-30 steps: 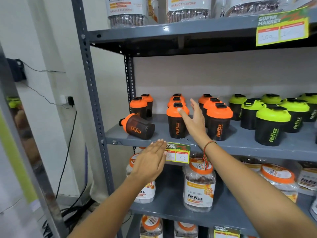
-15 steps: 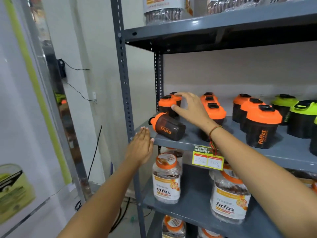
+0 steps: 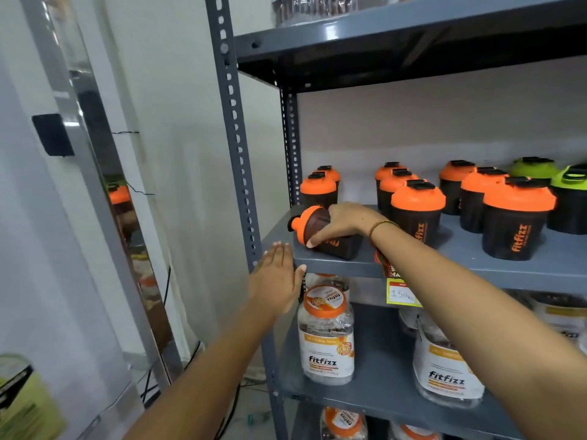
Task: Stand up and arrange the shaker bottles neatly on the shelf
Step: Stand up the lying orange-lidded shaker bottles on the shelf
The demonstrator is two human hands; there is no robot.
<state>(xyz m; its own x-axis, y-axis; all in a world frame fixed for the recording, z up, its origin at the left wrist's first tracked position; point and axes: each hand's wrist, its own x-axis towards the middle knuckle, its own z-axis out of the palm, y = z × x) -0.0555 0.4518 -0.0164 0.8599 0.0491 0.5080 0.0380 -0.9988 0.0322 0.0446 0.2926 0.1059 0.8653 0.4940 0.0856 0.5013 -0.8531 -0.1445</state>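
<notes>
A black shaker bottle with an orange lid (image 3: 309, 225) lies on its side at the left front of the grey shelf (image 3: 476, 265), lid pointing left. My right hand (image 3: 344, 222) is closed over its body from above. My left hand (image 3: 276, 281) is flat with fingers together, just off the shelf's left front corner, holding nothing. Upright orange-lidded shakers stand behind it: two at the far left (image 3: 319, 188), a row in the middle (image 3: 416, 211), another row to the right (image 3: 516, 217). Green-lidded shakers (image 3: 568, 192) stand at the far right.
The shelf's grey perforated upright (image 3: 235, 134) rises just left of the fallen bottle. Clear Fitfizz jars (image 3: 327, 331) fill the shelf below, with a yellow price tag (image 3: 401, 293) on the shelf edge. A mirrored panel (image 3: 104, 192) and cables are at the left wall.
My right hand moved left from the upright shakers and came down onto the fallen bottle. The left hand stayed near the shelf corner. The view shifted left and closer.
</notes>
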